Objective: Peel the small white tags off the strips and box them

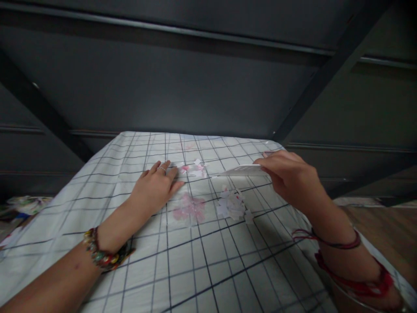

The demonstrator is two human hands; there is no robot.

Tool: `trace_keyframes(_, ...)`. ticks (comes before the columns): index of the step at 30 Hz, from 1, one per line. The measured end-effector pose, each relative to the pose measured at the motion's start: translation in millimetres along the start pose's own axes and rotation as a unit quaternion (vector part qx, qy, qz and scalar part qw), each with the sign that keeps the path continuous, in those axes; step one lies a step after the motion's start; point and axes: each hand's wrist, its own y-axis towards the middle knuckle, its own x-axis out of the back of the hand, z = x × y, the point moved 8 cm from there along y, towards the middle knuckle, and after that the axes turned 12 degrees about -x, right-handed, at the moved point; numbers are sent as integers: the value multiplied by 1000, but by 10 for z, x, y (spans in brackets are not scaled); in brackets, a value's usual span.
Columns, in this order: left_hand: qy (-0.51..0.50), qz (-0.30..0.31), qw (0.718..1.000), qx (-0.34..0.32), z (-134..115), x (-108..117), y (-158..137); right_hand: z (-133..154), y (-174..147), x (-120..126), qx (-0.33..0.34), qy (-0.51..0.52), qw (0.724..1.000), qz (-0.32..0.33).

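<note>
My left hand (154, 188) lies palm down on a white checked cloth (192, 274), fingers spread and holding nothing. By its fingertips is a small cluster of pink and white scraps (196, 168). A flat pink flower shape (189, 209), seemingly on a clear sheet, lies just right of and below that hand. My right hand (289, 174) pinches the right end of a thin white card or sheet (243, 170), tilted and seen nearly edge-on, so its face is mostly hidden. Nearer me than this sheet sits a loose pile of whitish cut pieces (233, 204).
A dark grey panelled wall (182, 78) with metal strips stands right behind the cloth-covered surface. A faint pinkish shape (187, 145) lies at the far edge. Patterned bags or cloths (28, 204) are at the lower left. Brown wooden floor (381, 228) shows at right.
</note>
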Motion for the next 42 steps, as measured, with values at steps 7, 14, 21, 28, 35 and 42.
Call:
trace_keyframes(7,-15,-19,1000,2,14,21,-6,-28,-33,-5,12,46,998,28)
trace_keyframes(14,-8,-19,1000,0,15,19,-11,-37,-27,16,10,42,999,20)
trace_keyframes(21,4,-14,1000,0,9,24,-11,-11,-25,-15,10,54,998,31)
trace_keyframes(28,4,-14,1000,-1,12,34,-13,25,-42,51,29,98,994,23)
trace_keyframes(35,5,-7,1000,11,7,53,-10,38,-47,128,42,121,992,9)
trace_keyframes(42,11,6,1000,14,1,58,-21,79,-44,43,38,74,996,13)
